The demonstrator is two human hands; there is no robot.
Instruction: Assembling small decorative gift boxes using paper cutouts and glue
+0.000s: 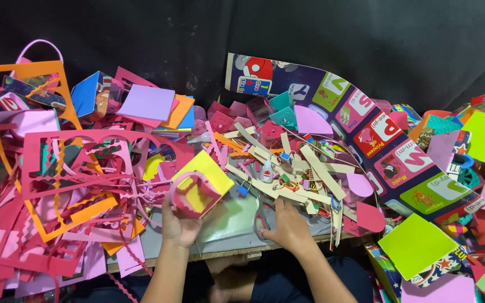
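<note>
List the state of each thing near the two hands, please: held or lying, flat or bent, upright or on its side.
left hand: closed on the pink foam ring
pink foam ring: held up, curled into a loop
yellow square sheet: lying flat behind the ring
right hand: palm down on the table, holding nothing that shows
glue bottle: lying among beige strips
printed alphabet strip: curved, standing on edge

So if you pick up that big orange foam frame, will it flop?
Probably a little: the orange cut-out foam frame has thin borders around a big hole, so it likely bends. It looks light, resting atop the pink foam scraps without flattening them.
</note>
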